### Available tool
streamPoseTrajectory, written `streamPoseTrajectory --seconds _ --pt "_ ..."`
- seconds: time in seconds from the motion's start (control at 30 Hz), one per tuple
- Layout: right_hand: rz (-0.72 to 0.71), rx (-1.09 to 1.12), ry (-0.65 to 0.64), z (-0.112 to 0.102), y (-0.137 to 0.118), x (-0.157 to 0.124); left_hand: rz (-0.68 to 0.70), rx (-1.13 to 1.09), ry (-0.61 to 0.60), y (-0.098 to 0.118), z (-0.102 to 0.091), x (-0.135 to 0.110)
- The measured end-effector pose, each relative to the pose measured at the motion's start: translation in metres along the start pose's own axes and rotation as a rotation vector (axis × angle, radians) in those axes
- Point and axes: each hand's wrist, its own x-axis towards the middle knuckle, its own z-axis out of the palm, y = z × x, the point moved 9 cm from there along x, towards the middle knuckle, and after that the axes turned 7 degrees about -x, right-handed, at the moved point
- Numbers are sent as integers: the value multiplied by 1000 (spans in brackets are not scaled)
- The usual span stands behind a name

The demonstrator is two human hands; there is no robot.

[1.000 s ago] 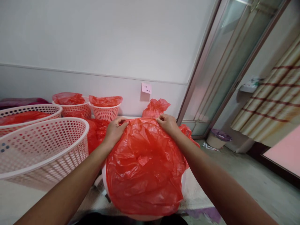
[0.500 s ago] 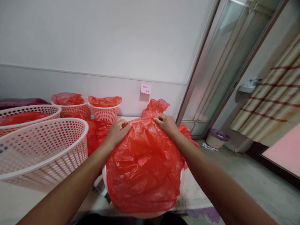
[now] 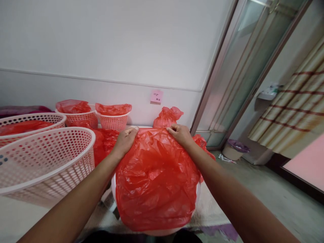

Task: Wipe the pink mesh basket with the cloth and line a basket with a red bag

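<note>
A red plastic bag (image 3: pixel 157 182) is spread over a pale round container (image 3: pixel 113 189), whose rim shows only at the sides and bottom. My left hand (image 3: pixel 126 137) grips the bag's far edge at its left corner, fingers closed. To the right, my right hand (image 3: pixel 179 133) pinches the same edge between thumb and fingers. Between the two hands the edge is drawn fairly straight. What lies under the bag is hidden.
On the left stand a large white perforated basket (image 3: pixel 83 168) and smaller baskets lined with red bags, one a small basket (image 3: pixel 113 122). A tied red bag (image 3: pixel 167 116) sits by the wall beneath a pink note (image 3: pixel 157 96). A waste bin (image 3: pixel 233 152) stands on the floor at right.
My left hand has shifted slightly left along the bag's edge, and the edge between the hands looks straighter. My right hand has hardly moved. The pink note has tilted a little.
</note>
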Motion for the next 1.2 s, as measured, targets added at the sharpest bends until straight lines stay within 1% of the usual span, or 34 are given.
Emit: streamPoseTrajectory --seconds 0.27,0.33,0.4,0.53,0.7,0.87,0.97,1.03,1.2 --pt "65 25 -22 3 6 1 -135 -72 68 -12 -6 2" --pt "85 53 -42 5 8 1 -181 -81 98 -18 -9 2" --pt "105 88 -64 7 9 2 -257 -94 117 -28 -12 2" --pt "136 151 -100 13 14 3 -419 -126 90 -45 -10 -2" --pt "170 204 -115 20 23 4 -528 -172 87 -52 -6 -6" --pt "198 239 -105 21 32 6 -580 -215 93 -52 -1 -5" --pt "207 273 -134 22 34 5 -629 -260 52 -54 3 -5" --pt "214 298 -164 22 35 1 -651 -276 41 -57 3 -4" --pt "241 343 -203 17 39 -16 -617 -280 70 -70 -4 2"
